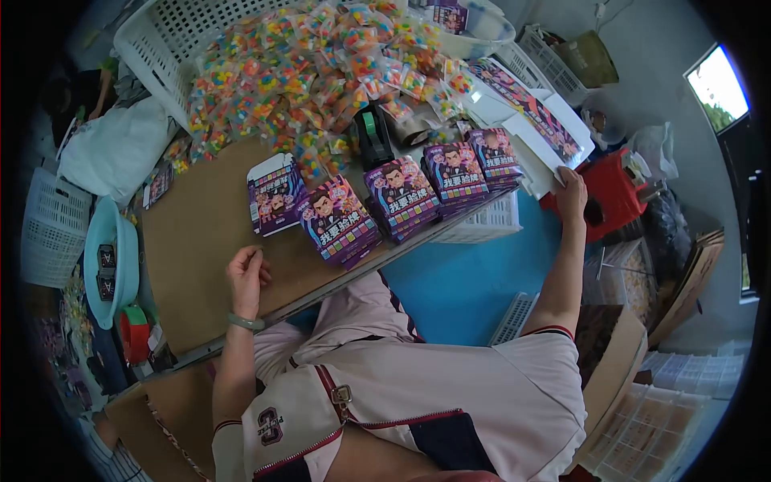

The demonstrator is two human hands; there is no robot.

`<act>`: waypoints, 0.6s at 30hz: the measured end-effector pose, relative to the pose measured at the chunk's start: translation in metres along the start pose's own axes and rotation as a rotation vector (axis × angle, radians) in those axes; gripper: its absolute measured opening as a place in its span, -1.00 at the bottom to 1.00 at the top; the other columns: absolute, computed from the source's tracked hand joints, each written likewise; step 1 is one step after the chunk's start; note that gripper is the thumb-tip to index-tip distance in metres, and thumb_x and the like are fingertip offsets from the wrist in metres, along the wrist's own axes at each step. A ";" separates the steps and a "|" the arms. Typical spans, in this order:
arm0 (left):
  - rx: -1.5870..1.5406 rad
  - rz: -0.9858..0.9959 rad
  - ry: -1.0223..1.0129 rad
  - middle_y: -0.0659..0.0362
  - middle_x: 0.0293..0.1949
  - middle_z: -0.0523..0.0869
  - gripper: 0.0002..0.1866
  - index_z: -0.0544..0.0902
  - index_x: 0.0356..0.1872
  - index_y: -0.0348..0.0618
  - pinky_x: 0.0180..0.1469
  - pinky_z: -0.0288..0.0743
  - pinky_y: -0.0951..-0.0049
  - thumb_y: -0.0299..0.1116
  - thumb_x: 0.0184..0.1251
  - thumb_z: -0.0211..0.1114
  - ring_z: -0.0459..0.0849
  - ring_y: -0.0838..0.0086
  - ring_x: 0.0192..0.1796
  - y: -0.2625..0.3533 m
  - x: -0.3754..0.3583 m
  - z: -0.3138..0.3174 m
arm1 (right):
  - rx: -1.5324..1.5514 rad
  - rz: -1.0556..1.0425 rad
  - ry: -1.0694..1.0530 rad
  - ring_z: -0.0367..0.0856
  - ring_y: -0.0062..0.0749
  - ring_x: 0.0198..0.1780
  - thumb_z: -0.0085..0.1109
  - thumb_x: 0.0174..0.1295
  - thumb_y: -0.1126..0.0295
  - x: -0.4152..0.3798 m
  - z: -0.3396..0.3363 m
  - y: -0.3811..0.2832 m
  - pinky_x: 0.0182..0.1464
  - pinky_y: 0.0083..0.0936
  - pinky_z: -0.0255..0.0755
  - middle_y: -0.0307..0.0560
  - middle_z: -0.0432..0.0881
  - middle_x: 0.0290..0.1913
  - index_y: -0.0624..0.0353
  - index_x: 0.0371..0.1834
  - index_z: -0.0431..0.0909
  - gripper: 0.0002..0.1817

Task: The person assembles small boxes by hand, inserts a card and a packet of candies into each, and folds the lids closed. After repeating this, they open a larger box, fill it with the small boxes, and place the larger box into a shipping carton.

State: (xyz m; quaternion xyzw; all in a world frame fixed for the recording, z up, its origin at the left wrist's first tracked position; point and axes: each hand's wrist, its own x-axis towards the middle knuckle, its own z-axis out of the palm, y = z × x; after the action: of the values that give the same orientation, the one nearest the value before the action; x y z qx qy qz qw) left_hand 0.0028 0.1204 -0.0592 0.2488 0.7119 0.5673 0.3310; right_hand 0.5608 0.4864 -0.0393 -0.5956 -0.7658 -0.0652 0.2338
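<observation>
My right hand reaches out to the right, its fingers closed at the corner of a white cardboard piece among flat printed box sheets. Over the near part of the brown cardboard, my left hand is loosely curled, with nothing visible in it. Closest to it is a stack of purple printed boxes; a flatter purple box lies just behind. Further right along the table edge stand more stacks of these boxes. A black tape dispenser with green tape sits behind them.
A heap of candy packets covers the back of the table, beside a white basket. A red stool stands at the right. To the left are a light blue basin and a white plastic bag.
</observation>
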 end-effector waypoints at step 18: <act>-0.115 0.048 -0.140 0.28 -0.45 0.64 -0.78 0.64 -0.08 -0.13 -0.52 0.36 0.65 -0.25 0.44 0.16 0.57 0.69 -0.53 0.066 -0.005 0.034 | -0.395 -0.364 0.995 0.62 -0.12 0.09 0.28 -0.05 0.60 0.077 -0.233 -0.132 0.19 -0.27 0.45 -0.07 0.70 0.00 0.08 0.01 0.68 -0.54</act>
State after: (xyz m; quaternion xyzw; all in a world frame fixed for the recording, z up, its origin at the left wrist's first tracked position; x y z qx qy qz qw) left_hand 0.0304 0.1539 0.0013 0.2854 0.6470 0.5961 0.3801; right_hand 0.4880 0.4290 0.2237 -0.3837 -0.6270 -0.5194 0.4357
